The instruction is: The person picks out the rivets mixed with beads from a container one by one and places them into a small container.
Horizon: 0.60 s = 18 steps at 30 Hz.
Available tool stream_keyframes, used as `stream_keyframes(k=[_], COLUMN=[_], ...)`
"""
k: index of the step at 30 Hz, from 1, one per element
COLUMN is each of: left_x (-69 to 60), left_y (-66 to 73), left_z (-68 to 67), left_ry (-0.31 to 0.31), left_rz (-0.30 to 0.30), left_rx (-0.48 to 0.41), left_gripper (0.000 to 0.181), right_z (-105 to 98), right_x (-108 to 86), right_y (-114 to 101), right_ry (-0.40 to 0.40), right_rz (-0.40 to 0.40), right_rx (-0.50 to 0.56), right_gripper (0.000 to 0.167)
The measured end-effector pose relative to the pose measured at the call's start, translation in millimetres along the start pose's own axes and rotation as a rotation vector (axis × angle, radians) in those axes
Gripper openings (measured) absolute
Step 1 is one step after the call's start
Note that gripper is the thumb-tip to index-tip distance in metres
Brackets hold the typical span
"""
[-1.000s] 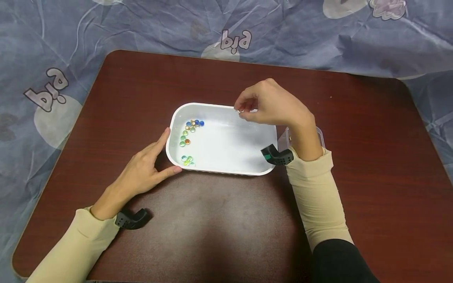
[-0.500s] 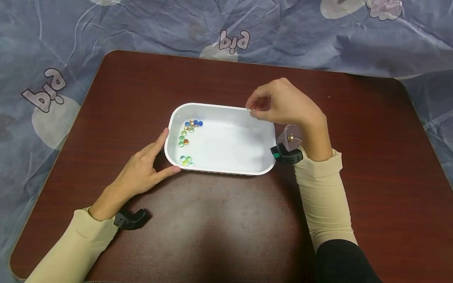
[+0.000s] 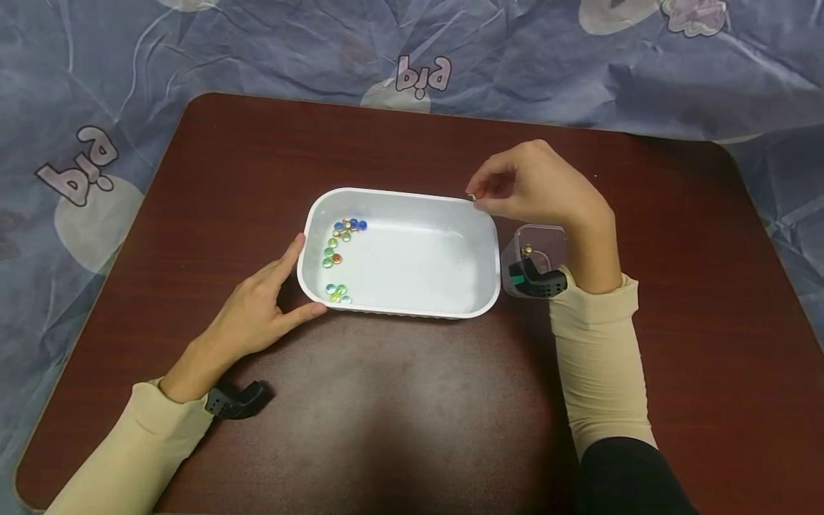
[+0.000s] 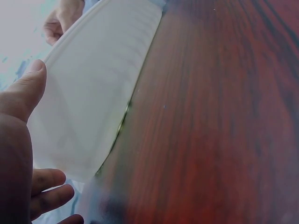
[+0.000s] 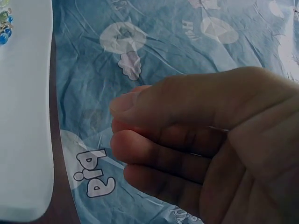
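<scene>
Gold piece (image 3: 473,197) is being pinched narrowly by right hand (image 3: 543,187) near far right corner of tray (image 3: 412,272); tray is being braced, likely against sliding, by left hand (image 3: 256,311), fingers wide.

In the head view, the blue cloth (image 3: 309,43) shows an upside-down word (image 3: 423,77) twice, seemingly "pig". Other lettering (image 5: 188,31) is blurred.

Gold piece (image 3: 473,198) in right fingers (image 5: 134,146) too small to identify; clear box (image 3: 511,259) part-hidden.
</scene>
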<state>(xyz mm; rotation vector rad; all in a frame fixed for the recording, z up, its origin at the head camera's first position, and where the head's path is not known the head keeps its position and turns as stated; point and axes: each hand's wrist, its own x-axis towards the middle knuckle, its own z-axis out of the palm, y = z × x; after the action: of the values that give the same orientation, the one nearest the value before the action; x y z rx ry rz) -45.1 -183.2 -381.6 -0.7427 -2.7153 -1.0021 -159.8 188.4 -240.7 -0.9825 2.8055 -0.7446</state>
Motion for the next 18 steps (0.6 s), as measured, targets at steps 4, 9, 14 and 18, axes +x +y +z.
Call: stream_keyframes(k=[4,9,14,18], left_x=[0.3,0.0,-0.1,0.3], left_y=[-0.1,-1.6,-1.9,-0.4], left_z=[1.1,1.8,1.5,0.3], left_ry=[0.01,0.017,0.016,0.001], left_rz=[0.011,0.022,0.02,0.004], left_rx=[-0.006,-0.008,-0.008,-0.01], left_gripper=[0.094,0.095,0.095,0.095], right_z=[-4,-9,-15,-20], right_x=[-4.6,-11.0,-18.9,-24.3], right_y=[3,6,10,14], right_ry=[0.014,0.02,0.03,0.041], right_rz=[0.035,0.071,0.074,0.063], right_rx=[-0.002,-0.01,-0.019,-0.038], right_gripper=[0.009,0.009,0.01,0.012])
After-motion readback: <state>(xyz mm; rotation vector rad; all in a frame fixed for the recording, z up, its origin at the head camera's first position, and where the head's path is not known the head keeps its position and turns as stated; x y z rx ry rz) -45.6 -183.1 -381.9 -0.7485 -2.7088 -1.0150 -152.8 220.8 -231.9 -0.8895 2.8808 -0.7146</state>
